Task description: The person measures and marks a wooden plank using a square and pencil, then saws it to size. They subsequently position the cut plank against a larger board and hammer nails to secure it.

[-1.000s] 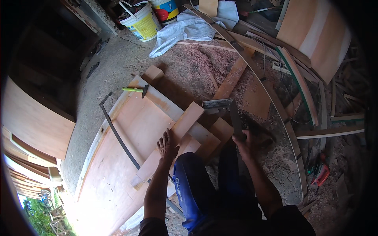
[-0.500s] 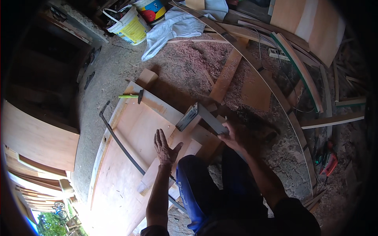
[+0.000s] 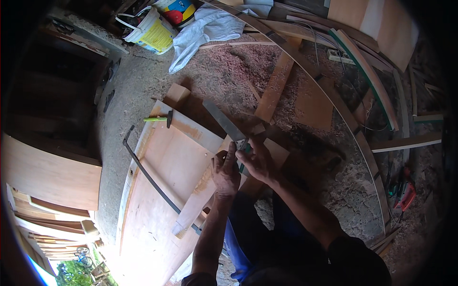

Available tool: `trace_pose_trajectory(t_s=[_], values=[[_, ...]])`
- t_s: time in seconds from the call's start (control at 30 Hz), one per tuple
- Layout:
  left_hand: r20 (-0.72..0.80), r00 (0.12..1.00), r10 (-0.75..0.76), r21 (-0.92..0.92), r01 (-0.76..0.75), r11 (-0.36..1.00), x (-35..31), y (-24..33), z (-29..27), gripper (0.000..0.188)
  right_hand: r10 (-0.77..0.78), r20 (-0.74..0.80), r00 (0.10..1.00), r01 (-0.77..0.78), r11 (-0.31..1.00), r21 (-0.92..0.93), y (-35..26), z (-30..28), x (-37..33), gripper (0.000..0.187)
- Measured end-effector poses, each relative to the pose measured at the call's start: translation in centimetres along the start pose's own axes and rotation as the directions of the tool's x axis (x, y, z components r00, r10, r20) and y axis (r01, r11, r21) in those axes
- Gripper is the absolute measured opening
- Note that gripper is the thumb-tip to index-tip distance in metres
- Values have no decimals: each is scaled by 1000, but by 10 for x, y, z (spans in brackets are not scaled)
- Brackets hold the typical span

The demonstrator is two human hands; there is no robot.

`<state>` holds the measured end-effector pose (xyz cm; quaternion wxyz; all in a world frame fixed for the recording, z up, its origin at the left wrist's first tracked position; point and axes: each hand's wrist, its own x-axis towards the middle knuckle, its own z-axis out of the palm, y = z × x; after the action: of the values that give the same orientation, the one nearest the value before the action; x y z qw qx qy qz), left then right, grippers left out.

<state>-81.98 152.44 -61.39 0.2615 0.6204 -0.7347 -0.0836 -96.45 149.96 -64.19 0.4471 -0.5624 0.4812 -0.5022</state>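
Note:
A grey metal square [image 3: 222, 118] is held up over the end of the wooden work, its flat blade slanting away to the upper left. My right hand [image 3: 256, 159] closes round its near end. Against that same end, my left hand [image 3: 226, 171] presses with its fingers bent and the index finger stretched along it. Much of the square's stock is hidden by my fingers. Below lies a large pale wooden panel [image 3: 167, 152] with framing strips. A hammer [image 3: 157, 119] with a yellow-green handle rests at its far corner, and a long dark bar clamp [image 3: 152, 178] lies across it.
A long curved wooden strip [image 3: 341, 105] arcs round the right side. Buckets [image 3: 155, 33] and a white sack [image 3: 205, 33] stand at the back. Wood shavings [image 3: 224, 71] cover the floor, and a red power tool [image 3: 405, 193] lies at the right.
My left hand has come up and right from its spread pose to meet the right. The square has been turned round, its blade now pointing away to the upper left.

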Motion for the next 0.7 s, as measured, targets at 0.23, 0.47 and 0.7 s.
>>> trace_pose_trajectory(t_s=[0.23, 0.47, 0.7], values=[[338, 940, 52, 25, -64, 998, -12, -34, 33, 107, 455, -92, 886, -341, 773, 536, 71, 27, -15, 37], [495, 861, -121, 183, 32, 983, -3, -65, 50, 119, 633, 23, 774, -611, 737, 290, 100, 32, -8, 46], [382, 924, -19, 171, -51, 984, -5, -79, 62, 105, 581, 65, 811, -549, 718, 428, 81, 22, -8, 53]])
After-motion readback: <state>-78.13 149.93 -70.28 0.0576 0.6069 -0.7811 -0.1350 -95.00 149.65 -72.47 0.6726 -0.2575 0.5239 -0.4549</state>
